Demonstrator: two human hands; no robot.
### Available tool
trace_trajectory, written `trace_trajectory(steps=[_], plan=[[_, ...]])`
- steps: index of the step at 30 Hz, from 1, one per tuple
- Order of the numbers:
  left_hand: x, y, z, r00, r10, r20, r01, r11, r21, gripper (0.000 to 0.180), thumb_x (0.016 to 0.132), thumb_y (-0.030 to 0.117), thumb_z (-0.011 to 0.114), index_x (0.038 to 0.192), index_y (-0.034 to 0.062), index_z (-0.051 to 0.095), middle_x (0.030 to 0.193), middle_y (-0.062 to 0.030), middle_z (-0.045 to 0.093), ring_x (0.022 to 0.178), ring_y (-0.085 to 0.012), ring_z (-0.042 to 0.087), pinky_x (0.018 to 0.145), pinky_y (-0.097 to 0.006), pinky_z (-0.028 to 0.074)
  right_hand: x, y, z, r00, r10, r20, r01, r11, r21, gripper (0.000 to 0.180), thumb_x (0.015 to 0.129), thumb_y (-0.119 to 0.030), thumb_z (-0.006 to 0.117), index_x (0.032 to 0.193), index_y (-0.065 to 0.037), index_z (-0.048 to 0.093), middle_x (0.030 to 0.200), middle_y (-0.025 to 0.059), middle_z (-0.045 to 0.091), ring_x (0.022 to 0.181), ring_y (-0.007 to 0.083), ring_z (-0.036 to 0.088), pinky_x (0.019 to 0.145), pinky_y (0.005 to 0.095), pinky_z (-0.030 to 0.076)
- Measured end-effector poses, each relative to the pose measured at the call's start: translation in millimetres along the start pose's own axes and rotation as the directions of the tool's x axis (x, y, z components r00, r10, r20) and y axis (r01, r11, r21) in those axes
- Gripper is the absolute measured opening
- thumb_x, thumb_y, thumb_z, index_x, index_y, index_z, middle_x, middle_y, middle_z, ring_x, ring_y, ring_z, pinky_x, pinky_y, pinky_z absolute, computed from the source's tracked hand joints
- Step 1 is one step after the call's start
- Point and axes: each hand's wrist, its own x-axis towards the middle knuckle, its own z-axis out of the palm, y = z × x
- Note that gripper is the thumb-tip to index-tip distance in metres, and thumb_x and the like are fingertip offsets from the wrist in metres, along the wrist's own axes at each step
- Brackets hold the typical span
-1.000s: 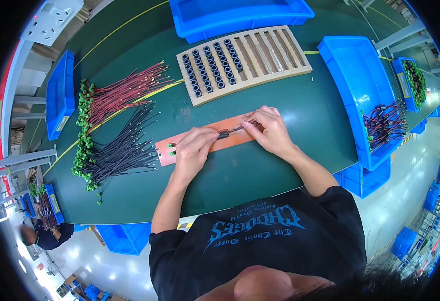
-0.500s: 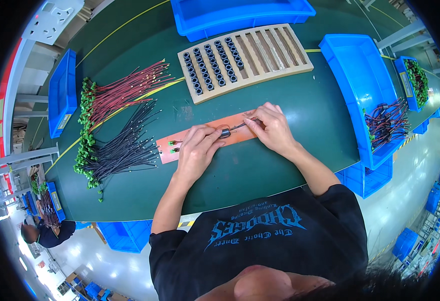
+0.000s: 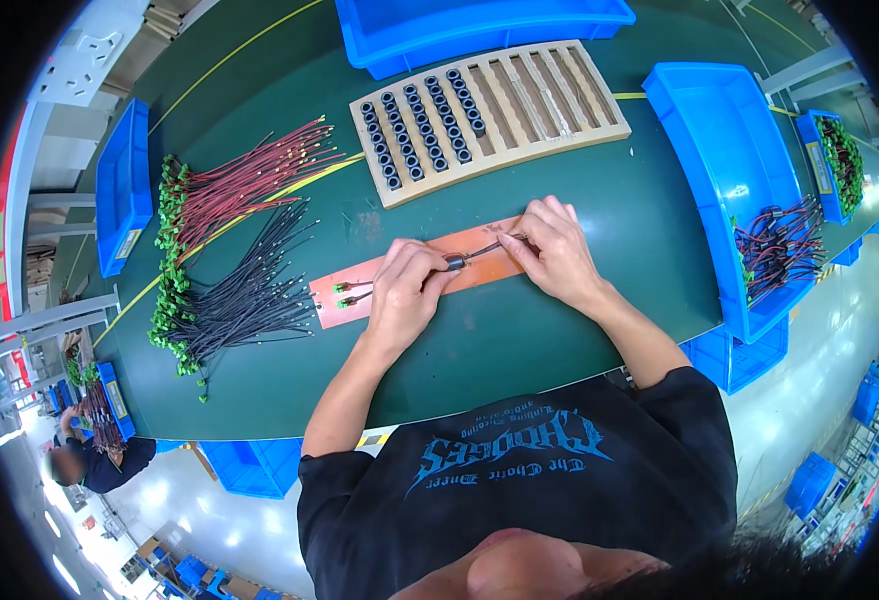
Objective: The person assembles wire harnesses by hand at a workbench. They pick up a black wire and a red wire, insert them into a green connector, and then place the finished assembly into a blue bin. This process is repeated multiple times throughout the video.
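An orange-brown strip board lies in front of me on the green table. Across it run dark wires with green connectors at the board's left end. My left hand is closed, thumb and fingers pinching a black ring core that sits around the wires. To its right, my right hand pinches the wires' other end between thumb and forefinger; its fingers hide the tips. A short stretch of wire shows between the core and my right hand.
Beyond the board stands a slotted wooden rack partly filled with black ring cores. Red wires and black wires with green connectors lie left. A blue bin at right holds wire assemblies. Another person is at far left.
My left hand and the black ring core have shifted slightly right along the wires. My right hand keeps its pinch in nearly the same place.
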Motion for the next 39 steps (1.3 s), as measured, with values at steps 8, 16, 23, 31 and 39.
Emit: trace_trajectory(steps=[8,16,23,31,39], plan=[[1,5,0,0.965,-0.259,0.045,0.263,0.954,-0.143,0.032,0.082,-0.002,0.083,0.106,0.0025,0.062,0.099,-0.0099,0.067,0.090,-0.0221,0.069,0.080,-0.034,0.057,-2,3,1,0.999,-0.013,-0.041,0.014,1.000,0.010,0.015,0.089,-0.015,0.076,0.084,-0.007,0.064,0.084,0.0053,0.056,0.085,0.0263,0.053,0.078,0.0408,0.038],[1,0,0,0.970,-0.239,0.041,0.242,0.968,-0.071,0.034,0.080,0.001,0.086,0.105,0.0040,0.062,0.098,-0.0076,0.067,0.083,-0.0188,0.066,0.079,-0.032,0.057,-3,7,3,0.996,0.055,-0.063,-0.051,0.997,0.063,0.018,0.092,-0.015,0.074,0.081,-0.007,0.062,0.080,0.0056,0.053,0.082,0.0264,0.052,0.079,0.0406,0.037],[-5,2,11,0.960,-0.279,0.025,0.279,0.950,-0.140,0.036,0.081,0.000,0.085,0.109,0.0036,0.062,0.099,-0.0088,0.067,0.087,-0.0178,0.070,0.077,-0.029,0.059,-5,5,1,0.995,0.078,-0.063,-0.073,0.994,0.078,0.018,0.091,-0.014,0.075,0.081,-0.007,0.063,0.077,0.0052,0.052,0.079,0.0260,0.051,0.078,0.0400,0.037],[66,4,-18,0.891,-0.185,0.415,0.275,0.946,-0.170,0.037,0.089,0.016,0.079,0.122,0.0019,0.070,0.098,-0.0107,0.071,0.092,-0.0220,0.067,0.082,-0.038,0.055,-7,11,3,0.993,0.068,-0.098,-0.061,0.995,0.078,0.019,0.090,-0.015,0.076,0.080,-0.005,0.062,0.075,0.0060,0.053,0.076,0.0260,0.051,0.075,0.0407,0.038],[124,16,8,0.600,-0.154,0.785,0.271,0.962,-0.018,0.014,0.086,0.013,0.082,0.091,0.0000,0.080,0.072,-0.0122,0.073,0.064,-0.0197,0.065,0.062,-0.038,0.051,-9,16,4,0.994,0.042,-0.099,-0.029,0.991,0.128,0.019,0.088,-0.013,0.076,0.078,-0.006,0.062,0.074,0.0062,0.053,0.075,0.0270,0.052,0.076,0.0410,0.038]])
